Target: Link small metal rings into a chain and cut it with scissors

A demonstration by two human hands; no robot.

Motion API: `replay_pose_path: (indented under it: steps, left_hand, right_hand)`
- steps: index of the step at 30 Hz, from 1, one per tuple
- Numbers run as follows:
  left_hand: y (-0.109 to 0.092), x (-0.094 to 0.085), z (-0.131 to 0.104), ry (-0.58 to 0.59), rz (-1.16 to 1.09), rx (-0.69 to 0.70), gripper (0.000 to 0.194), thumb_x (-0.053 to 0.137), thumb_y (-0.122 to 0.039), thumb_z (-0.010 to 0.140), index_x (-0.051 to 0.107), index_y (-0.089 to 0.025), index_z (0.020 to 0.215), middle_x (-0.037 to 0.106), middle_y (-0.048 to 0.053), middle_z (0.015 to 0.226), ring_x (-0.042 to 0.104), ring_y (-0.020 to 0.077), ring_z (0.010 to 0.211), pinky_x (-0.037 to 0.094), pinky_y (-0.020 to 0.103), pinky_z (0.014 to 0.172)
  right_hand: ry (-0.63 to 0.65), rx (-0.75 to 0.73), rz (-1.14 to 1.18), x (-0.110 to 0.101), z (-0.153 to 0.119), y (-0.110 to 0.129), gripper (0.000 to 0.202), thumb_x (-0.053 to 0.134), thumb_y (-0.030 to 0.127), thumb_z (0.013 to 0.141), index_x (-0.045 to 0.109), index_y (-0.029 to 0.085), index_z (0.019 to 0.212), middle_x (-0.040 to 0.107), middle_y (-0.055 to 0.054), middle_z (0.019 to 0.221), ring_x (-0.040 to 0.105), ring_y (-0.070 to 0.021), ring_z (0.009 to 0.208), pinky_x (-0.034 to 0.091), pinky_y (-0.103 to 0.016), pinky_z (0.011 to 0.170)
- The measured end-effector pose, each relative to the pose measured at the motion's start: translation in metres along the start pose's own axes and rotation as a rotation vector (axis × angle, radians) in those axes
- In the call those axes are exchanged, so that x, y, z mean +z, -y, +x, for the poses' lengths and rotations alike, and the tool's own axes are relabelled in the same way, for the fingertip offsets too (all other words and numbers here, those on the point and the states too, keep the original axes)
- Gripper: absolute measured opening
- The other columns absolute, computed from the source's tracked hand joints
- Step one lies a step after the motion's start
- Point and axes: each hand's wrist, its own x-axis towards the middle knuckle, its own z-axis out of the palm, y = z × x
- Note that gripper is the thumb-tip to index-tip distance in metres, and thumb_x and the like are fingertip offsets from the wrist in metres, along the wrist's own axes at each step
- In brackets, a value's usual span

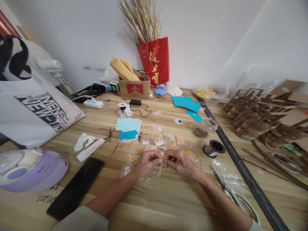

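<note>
Both of my hands meet over the middle of the table, fingertips almost touching. The thumb and finger of my left hand (150, 160) are pinched together at the upper end of a thin silver chain (154, 175). From there the chain curves down and left onto the wood. My right hand (179, 161) is also closed in a pinch beside it; what lies between its fingers is too small to tell. Around and behind the hands are small clear bags of gold findings (132, 158) and silver findings (126, 170).
A spool of wire (213, 149) and scissors (229, 189) lie to the right. On the left are a black phone (75, 189), a purple-and-white device (36, 170) and a white bag (36, 109). Blue cards (128, 126), a cardboard box (134, 88) and brown wooden baskets (257, 112) stand farther off.
</note>
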Motion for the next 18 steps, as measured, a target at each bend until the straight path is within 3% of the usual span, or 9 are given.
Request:
replay_pose_path:
  steps: [7,18]
  left_hand:
    - [-0.0018,-0.0004,0.0003,0.014,-0.004,-0.020,0.020,0.072,-0.030,0.068,0.063,-0.012,0.065,0.062,0.001,0.060,0.055,0.0129,0.061,0.042,0.024,0.062]
    - [-0.0003,-0.0006,-0.0010,0.031,0.055,0.004,0.018,0.071,-0.028,0.070,0.063,-0.012,0.065,0.062,0.002,0.062,0.053,0.0121,0.060,0.040,0.023,0.059]
  right_hand:
    - [0.028,0.063,0.170,-0.0002,0.0033,-0.0074,0.005,0.059,0.017,0.080,0.063,0.015,0.080,0.055,0.003,0.062,0.045,-0.0086,0.055,0.032,-0.019,0.050]
    - [0.006,0.070,0.165,-0.0040,0.0042,-0.0036,0.010,0.057,0.021,0.082,0.060,0.015,0.075,0.055,0.002,0.062,0.044,-0.0088,0.055,0.031,-0.020,0.050]
